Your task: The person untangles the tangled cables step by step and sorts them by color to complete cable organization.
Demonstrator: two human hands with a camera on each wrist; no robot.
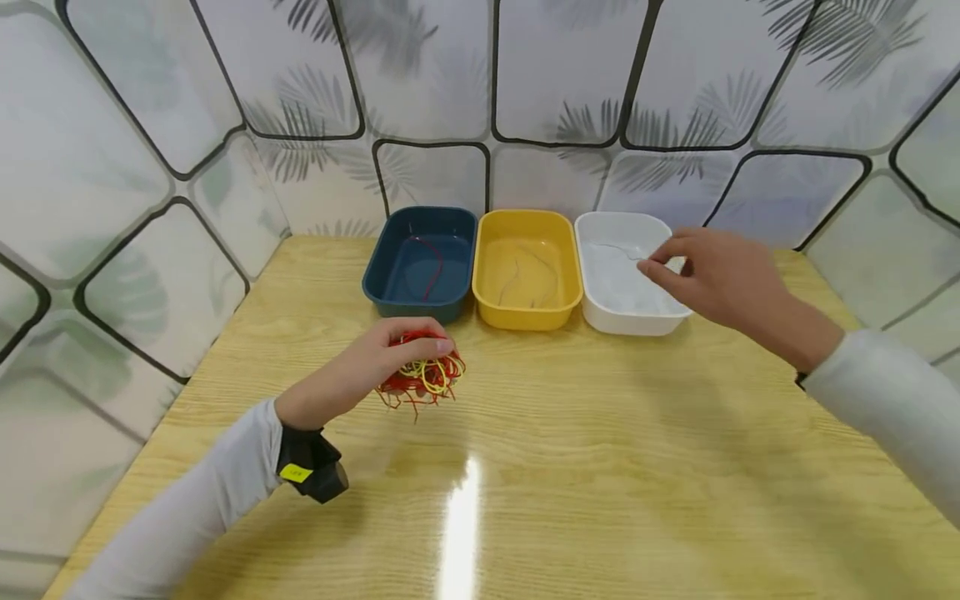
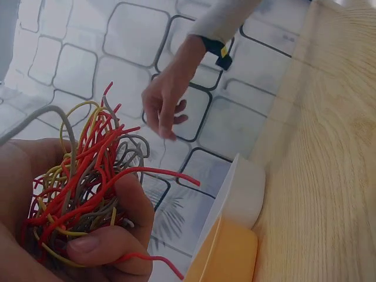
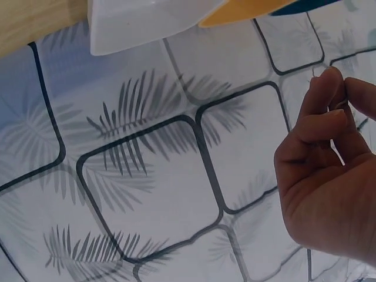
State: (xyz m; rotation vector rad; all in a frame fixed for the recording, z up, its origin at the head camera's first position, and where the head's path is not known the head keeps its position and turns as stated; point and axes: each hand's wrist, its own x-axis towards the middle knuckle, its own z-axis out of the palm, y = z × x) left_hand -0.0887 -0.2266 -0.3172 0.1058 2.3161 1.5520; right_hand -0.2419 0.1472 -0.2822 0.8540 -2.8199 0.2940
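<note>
In the head view, the nearest thing is the left sleeve [image 1: 180,500], over the wooden table [image 1: 570,467]. The left hand [image 1: 367,362] is curled around a tangled wire bundle [image 1: 435,377], red and yellow, on the near side of the blue bin [image 1: 382,287]. Loose ends hang toward near; one single long axis cannot be told. The right hand [image 1: 738,275] is above the right part of the white bin [image 1: 633,321], thumb and forefinger closed on a thin wire [image 1: 618,247], whose length runs to the left and slightly far. The yellow bin [image 1: 525,318] stands between the other two.

In the left wrist view, the fingers are bent around the bundle, where grey wires [image 2: 51,108] also show; one red end [image 2: 176,174] points toward the table.

In the right wrist view, the fingertips [image 3: 329,81] meet in a pinch; the wire there is almost too thin to see
</note>
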